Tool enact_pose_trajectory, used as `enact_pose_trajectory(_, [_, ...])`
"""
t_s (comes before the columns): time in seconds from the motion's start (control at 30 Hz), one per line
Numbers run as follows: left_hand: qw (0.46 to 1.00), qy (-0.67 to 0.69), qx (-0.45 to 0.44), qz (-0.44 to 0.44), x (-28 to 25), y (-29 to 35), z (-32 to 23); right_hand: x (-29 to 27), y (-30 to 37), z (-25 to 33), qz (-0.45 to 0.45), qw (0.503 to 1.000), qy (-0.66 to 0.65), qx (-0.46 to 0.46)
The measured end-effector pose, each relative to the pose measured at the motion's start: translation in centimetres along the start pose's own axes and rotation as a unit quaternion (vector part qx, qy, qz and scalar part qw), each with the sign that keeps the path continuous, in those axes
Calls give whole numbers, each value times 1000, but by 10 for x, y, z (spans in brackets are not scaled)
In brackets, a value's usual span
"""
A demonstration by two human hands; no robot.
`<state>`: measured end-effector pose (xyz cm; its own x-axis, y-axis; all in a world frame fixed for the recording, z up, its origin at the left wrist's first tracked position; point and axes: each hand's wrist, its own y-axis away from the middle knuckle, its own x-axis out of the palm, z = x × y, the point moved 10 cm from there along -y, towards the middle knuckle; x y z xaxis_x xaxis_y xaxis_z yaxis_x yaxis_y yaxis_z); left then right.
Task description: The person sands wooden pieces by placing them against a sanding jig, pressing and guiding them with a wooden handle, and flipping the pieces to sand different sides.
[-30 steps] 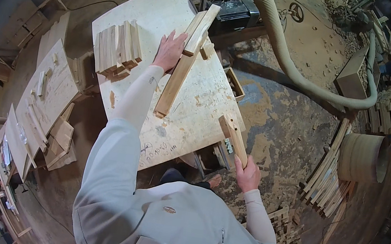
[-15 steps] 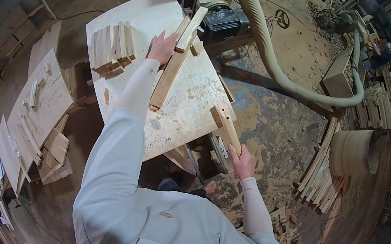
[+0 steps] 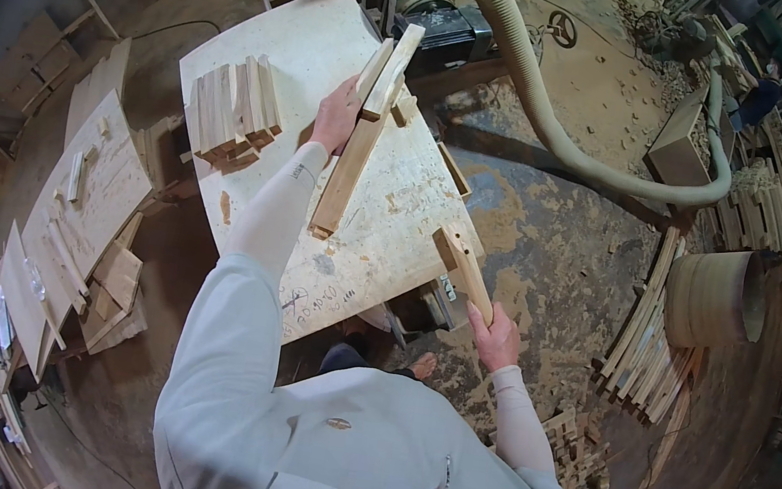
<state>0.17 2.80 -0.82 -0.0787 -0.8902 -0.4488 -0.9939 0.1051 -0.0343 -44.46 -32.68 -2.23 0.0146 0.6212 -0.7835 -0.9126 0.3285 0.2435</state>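
Dusty, blotched workshop floor (image 3: 563,280) fills much of my remote view. On the left I see plywood sheets (image 3: 121,159) with loose offcuts on them. Right of these stands a pale table (image 3: 320,42), its left part bearing a stack of wooden pieces (image 3: 235,105). Next comes the left hand (image 3: 336,115), against the left side of the overlapping strips (image 3: 350,178) on the table; its fingers are partly hidden, so I cannot tell whether it grips. At the far side sits a dark motor (image 3: 448,30). The right hand (image 3: 496,336) is closed round the near end of a wooden bar (image 3: 470,275), whose far end lies over the table's near right corner. Dark spots there look like holes, so I judge some drilling done; the bar is not laid down, and I cannot tell what the stacked pieces lack. Farther right are a pale hose (image 3: 567,149), slats (image 3: 644,343) and a round drum (image 3: 711,303).
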Motion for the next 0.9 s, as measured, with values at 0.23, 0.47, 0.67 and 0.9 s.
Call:
enact_pose_trajectory(0.23, [963, -185, 188, -52, -18, 15, -30, -11, 4, 19, 11, 1000, -5, 3])
enact_pose_trajectory(0.47, [960, -225, 111, 127, -26, 32, 1, -20, 1, 23, 26, 999, 17, 21])
enact_pose_trajectory(0.67, [940, -269, 157, 137, -20, 4, -7, -18, 1, 30, 23, 999, 34, 12])
enact_pose_trajectory(0.9, [926, -278, 207, 152, -14, -11, -26, -10, 0, 23, 31, 999, 38, 22])
